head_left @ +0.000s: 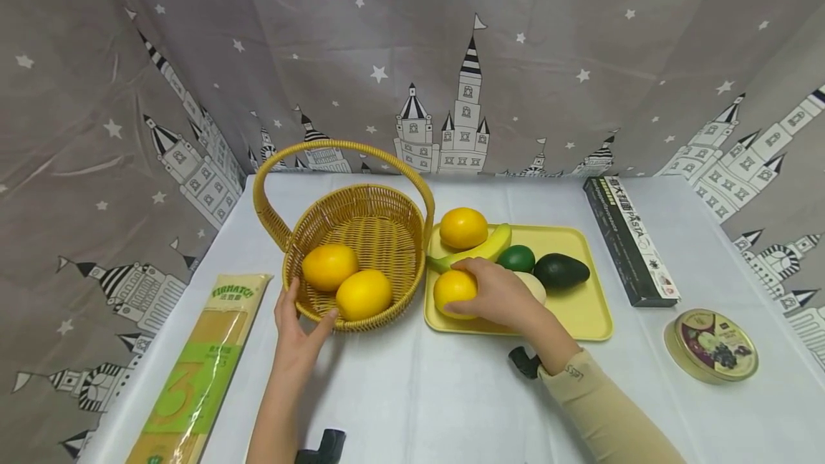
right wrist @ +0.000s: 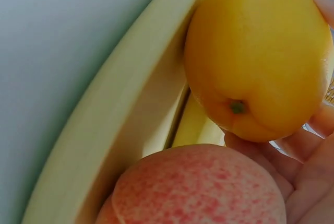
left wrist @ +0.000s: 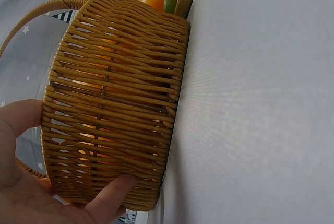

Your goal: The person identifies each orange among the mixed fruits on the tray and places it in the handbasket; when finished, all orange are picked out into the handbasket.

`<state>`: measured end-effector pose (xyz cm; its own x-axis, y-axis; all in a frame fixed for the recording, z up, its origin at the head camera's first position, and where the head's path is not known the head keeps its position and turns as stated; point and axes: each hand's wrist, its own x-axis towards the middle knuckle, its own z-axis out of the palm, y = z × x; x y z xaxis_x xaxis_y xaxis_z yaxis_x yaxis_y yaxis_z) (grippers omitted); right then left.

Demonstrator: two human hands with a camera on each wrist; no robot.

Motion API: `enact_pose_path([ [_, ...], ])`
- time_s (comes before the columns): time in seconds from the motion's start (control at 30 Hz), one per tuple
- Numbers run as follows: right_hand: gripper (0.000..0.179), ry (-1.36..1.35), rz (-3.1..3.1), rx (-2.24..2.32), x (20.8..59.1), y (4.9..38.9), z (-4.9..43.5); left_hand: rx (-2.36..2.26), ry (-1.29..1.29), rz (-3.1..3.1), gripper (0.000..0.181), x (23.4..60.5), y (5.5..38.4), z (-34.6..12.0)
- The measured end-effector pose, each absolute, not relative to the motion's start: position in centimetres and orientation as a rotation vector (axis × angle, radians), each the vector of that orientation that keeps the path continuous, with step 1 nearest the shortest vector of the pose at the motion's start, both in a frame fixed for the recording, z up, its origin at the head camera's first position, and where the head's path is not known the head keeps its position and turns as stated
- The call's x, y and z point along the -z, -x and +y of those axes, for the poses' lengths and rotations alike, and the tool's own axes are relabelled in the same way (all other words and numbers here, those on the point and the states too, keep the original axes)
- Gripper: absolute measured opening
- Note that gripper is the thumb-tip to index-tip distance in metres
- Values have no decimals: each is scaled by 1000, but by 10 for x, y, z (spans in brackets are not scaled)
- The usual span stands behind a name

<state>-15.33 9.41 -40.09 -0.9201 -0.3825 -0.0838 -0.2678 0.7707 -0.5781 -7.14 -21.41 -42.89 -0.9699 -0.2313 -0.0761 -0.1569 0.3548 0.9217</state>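
Observation:
My right hand curls its fingers and thumb around an orange at the left front of a yellow tray. In the right wrist view, the orange's stem end faces the camera, beside a pink-speckled peach. My left hand holds the near left side of a wicker basket, thumb at the rim and a finger against the outer weave. Two orange-yellow fruits, one behind the other, lie inside the basket. Its tall handle arches upright.
Another orange-yellow fruit, a banana, a small green fruit and a dark avocado share the tray. A pasta packet lies at left. On the right are a black pasta box and a round tin.

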Motion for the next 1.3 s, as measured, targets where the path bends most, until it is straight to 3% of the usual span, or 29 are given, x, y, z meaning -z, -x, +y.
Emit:
enact_pose_path([
  [0.3,74,493,2780,924,390,150,96,1718,-336,-2518,89,429,72,-215],
  [0.77,69,697,2776,1158,345,145,69,1734,-346,-2527,90,427,71,-215],
  [1.3,70,617,2680,1447,367,171,-14,1686,-338,-2547,89,426,70,-216],
])
